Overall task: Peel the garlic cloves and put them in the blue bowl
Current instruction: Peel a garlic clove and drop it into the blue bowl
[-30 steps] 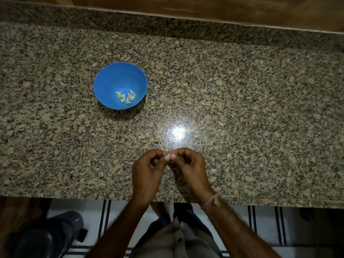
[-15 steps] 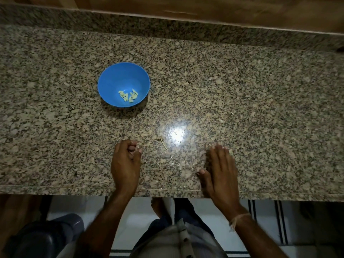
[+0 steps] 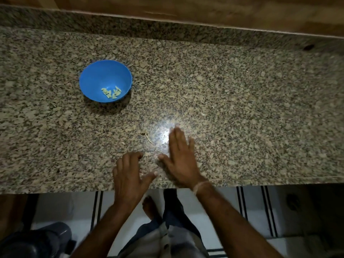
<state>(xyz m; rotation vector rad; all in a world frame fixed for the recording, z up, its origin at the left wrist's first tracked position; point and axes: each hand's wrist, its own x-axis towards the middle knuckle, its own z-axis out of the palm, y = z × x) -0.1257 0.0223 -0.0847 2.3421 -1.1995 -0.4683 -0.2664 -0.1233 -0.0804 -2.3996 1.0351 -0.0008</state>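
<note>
The blue bowl [image 3: 100, 75] stands on the granite counter [image 3: 242, 108] at the far left, with several peeled garlic cloves [image 3: 111, 93] in its bottom. My left hand [image 3: 130, 174] rests near the counter's front edge, its fingers bent down onto the stone and its thumb spread; I see nothing held in it. My right hand [image 3: 179, 157] lies flat beside it with straight fingers pointing away from me, blurred by motion. Both hands are well in front and to the right of the bowl. A thin dry stem or skin scrap [image 3: 149, 138] lies just left of my right fingers.
A raised granite ledge and wooden wall [image 3: 186, 8] run along the back. A small dark spot [image 3: 308, 47] sits at the far right rear. Below the counter edge are a tiled floor, my feet and a dark rounded object [image 3: 37, 241] at bottom left.
My hands stopped pinching together and parted. The right hand went flat on the counter, then slid left and forward. The left fist moved right and loosened.
</note>
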